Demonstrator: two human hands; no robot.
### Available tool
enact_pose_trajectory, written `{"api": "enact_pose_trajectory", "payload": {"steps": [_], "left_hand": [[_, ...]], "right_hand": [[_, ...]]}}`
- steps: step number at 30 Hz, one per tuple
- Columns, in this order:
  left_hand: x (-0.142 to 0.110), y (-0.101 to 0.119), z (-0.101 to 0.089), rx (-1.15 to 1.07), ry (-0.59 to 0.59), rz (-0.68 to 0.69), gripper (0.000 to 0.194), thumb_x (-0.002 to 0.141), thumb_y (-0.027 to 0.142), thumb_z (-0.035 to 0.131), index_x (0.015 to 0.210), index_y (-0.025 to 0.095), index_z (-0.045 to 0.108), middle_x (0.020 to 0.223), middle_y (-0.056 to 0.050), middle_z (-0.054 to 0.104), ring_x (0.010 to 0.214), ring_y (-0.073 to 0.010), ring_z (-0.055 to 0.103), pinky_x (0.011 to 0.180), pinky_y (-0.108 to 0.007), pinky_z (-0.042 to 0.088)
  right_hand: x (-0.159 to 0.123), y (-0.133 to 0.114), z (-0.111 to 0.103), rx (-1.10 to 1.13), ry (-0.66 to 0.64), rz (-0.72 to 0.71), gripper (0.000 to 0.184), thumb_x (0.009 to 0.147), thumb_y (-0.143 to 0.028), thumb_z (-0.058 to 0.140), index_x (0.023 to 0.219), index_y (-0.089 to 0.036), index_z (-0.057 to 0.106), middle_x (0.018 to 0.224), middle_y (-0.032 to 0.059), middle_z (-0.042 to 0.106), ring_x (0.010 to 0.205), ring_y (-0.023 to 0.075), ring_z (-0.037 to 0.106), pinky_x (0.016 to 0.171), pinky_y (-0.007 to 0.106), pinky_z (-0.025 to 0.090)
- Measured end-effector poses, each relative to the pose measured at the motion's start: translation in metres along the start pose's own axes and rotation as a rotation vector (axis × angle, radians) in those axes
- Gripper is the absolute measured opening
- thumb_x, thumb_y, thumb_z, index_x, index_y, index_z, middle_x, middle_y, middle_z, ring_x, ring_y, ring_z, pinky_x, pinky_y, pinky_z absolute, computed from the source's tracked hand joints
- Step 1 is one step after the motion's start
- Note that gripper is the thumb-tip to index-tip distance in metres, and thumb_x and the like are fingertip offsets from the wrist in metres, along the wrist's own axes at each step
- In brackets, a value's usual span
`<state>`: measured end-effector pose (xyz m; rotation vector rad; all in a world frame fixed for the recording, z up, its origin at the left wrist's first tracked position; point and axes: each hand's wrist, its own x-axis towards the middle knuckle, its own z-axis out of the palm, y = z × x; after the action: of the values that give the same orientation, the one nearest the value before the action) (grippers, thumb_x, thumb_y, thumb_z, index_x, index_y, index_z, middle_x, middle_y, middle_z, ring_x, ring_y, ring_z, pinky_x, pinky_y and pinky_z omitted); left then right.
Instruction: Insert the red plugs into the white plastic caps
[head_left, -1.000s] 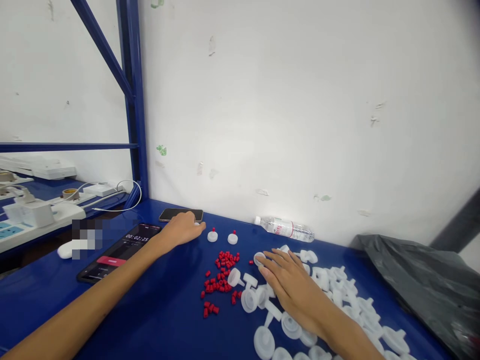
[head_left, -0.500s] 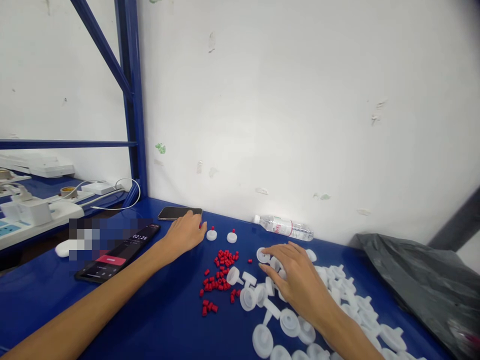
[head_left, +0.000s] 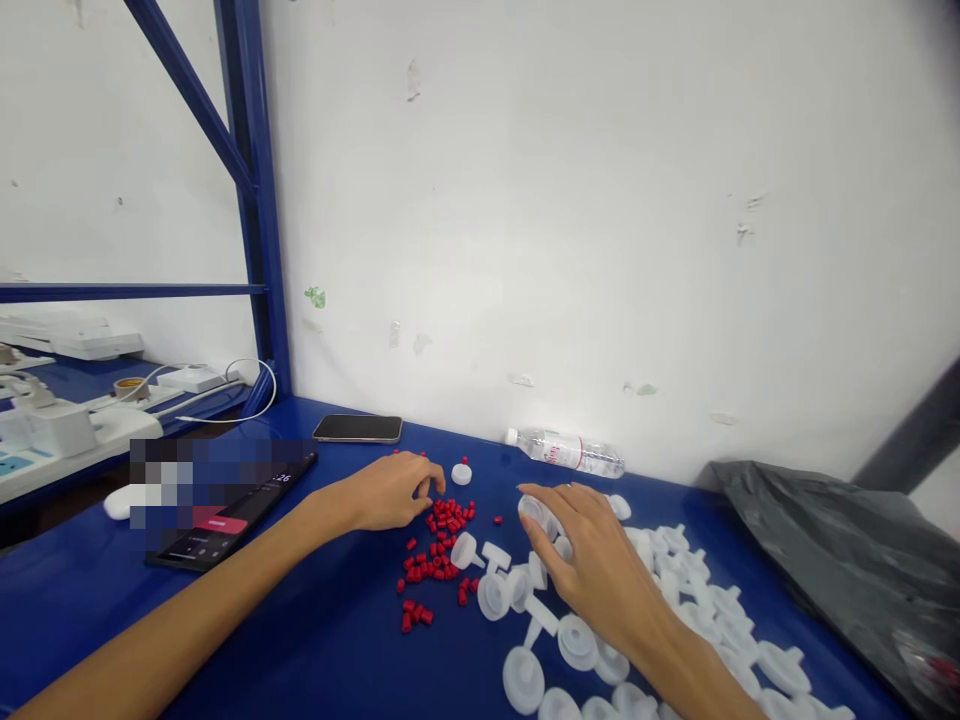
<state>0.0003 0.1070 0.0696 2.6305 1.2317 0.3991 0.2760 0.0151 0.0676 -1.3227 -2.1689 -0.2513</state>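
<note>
My left hand [head_left: 390,491] rests on the blue table [head_left: 330,630] at the far edge of a heap of small red plastic pieces [head_left: 441,548]. Its fingers are curled together, and I cannot see what is in them. A white cap with a red tip [head_left: 462,473] stands just right of its fingertips. My right hand [head_left: 592,560] lies over a spread of white plastic disc parts [head_left: 682,595]. Its fingertips are closed around one white part [head_left: 534,510] at the pile's far left edge.
A dark phone [head_left: 358,428] lies by the wall, and a second phone [head_left: 225,510] showing a timer lies to the left. A water bottle [head_left: 570,453] lies on its side against the wall. A black plastic bag [head_left: 840,570] covers the right side. A blue rack post [head_left: 251,200] stands at the left, with power strips [head_left: 67,430] beyond it.
My left hand came back from the phone by the wall to the red pieces and curled its fingers, covering one capped part. My right hand's fingers closed on a white part.
</note>
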Motion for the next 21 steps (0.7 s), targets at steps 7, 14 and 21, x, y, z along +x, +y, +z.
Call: {"api": "enact_pose_trajectory", "payload": {"steps": [7,14,21], "left_hand": [[0.000,0.001,0.004,-0.002,-0.020,0.038,0.020,0.088,0.025,0.053,0.095,0.025,0.071,0.089,-0.002,0.071,0.073,-0.0165,0.062,0.062,-0.026,0.040],[0.000,0.020,-0.001,0.038,0.140,0.010,0.015,0.092,0.029,0.052,0.092,0.020,0.065,0.095,-0.006,0.069,0.083,-0.0211,0.063,0.071,-0.031,0.040],[-0.004,0.053,0.002,-0.302,0.247,0.096,0.012,0.093,0.032,0.063,0.095,0.022,0.069,0.083,0.004,0.071,0.063,-0.0097,0.060,0.062,-0.023,0.042]], "right_hand": [[0.000,-0.003,-0.001,0.025,-0.035,0.015,0.026,0.101,-0.031,0.050,0.124,-0.026,0.060,0.107,0.0046,0.074,0.103,0.0243,0.069,0.112,0.058,0.039],[-0.002,-0.004,-0.003,0.031,-0.053,0.031,0.020,0.101,-0.034,0.049,0.119,-0.026,0.055,0.103,0.0046,0.073,0.096,0.0242,0.071,0.110,0.059,0.041],[-0.002,-0.009,-0.007,0.069,-0.042,-0.051,0.020,0.101,-0.034,0.051,0.119,-0.027,0.050,0.110,0.0040,0.073,0.106,0.0265,0.070,0.108,0.056,0.043]]}}
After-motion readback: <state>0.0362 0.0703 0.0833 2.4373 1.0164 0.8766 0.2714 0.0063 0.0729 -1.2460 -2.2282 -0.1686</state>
